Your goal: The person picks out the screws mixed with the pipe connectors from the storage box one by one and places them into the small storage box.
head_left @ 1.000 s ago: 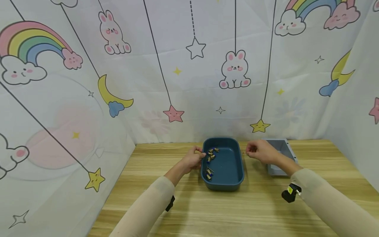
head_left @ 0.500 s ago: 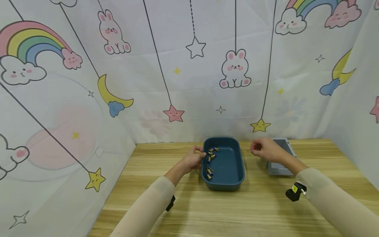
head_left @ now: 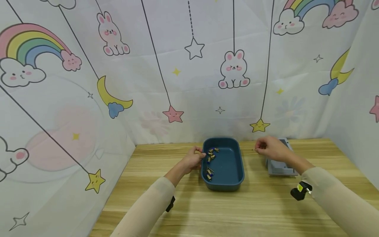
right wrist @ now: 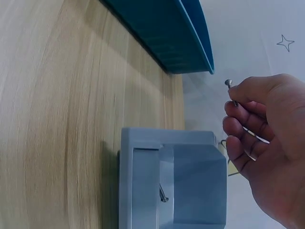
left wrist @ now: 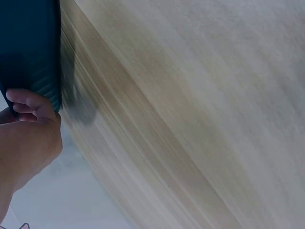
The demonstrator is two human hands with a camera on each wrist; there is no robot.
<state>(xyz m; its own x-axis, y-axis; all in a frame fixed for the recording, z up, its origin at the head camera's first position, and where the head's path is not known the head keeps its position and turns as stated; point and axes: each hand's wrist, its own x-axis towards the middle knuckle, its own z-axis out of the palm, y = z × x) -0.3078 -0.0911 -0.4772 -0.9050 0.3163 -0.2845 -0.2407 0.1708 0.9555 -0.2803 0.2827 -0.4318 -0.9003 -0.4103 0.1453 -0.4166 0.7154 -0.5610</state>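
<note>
My left hand (head_left: 193, 159) grips the left rim of a dark blue plastic basin (head_left: 228, 164), thumb over the edge. In the left wrist view its fingers curl round the rim. Along the basin's left side lie several small brass-coloured cylindrical pieces with blue parts (head_left: 212, 156). My right hand (head_left: 272, 149) pinches a small metal screw (right wrist: 228, 83) between thumb and fingertip, with the other fingers loosely bent. It is raised beside a grey plastic bin (right wrist: 171, 135), partly covering it in the head view. Another screw (right wrist: 163, 194) lies inside that bin.
Both containers stand near the back of a wood-grain table (head_left: 225, 214), the grey bin right of the basin. A white curtain (head_left: 204, 85) printed with rabbits, stars and rainbows hangs behind and at both sides.
My right hand has moved right, away from the basin and over the grey bin, with the screw still pinched. My left hand has stayed on the basin's rim.
</note>
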